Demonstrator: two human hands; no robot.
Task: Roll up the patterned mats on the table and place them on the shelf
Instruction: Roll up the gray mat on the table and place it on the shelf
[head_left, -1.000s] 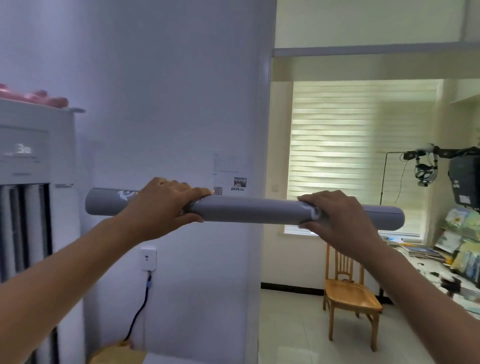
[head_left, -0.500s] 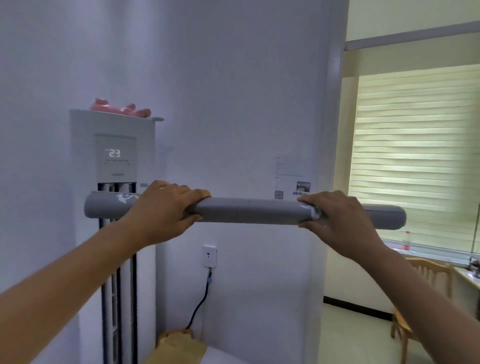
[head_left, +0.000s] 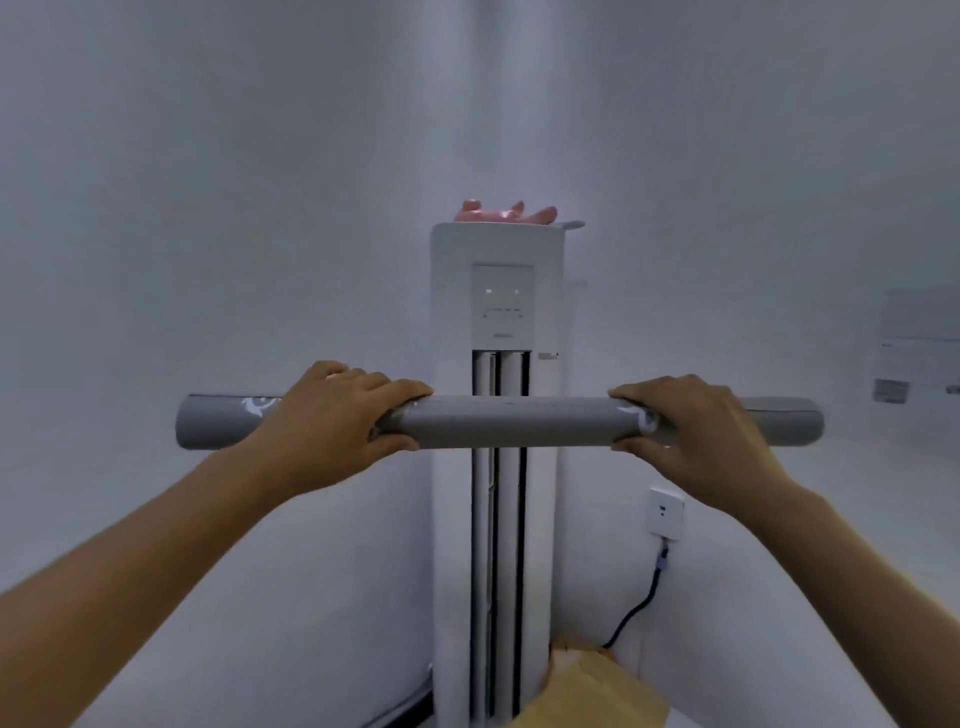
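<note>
1. The rolled mat (head_left: 511, 428), grey with a pale pattern showing beside each hand, was held up in the air in front of the person, not on any table. Its long axis ran level from left to right across the view, and both ends stuck out past the hands.
2. Neither hand was nearer. The left hand (head_left: 332, 421) gripped the roll left of its middle and the right hand (head_left: 691, 431) gripped it right of the middle. They were well apart, with a bare stretch of roll between them. On each, the fingers curled over the top and the thumb sat underneath.
3. Both forearms reached forward and up from the lower corners, roughly mirrored.
4. Behind the roll's middle stood a tall white air conditioner (head_left: 496, 312) with a pink thing (head_left: 504, 212) on top. A wall socket (head_left: 664, 512) and a dark cable (head_left: 639, 608) were to its right.
5. No shelf was in view. The rolling looked finished and the carry was under way, so the roll would likely have to go in lengthwise — with both grips firm, or it could uncoil.
</note>
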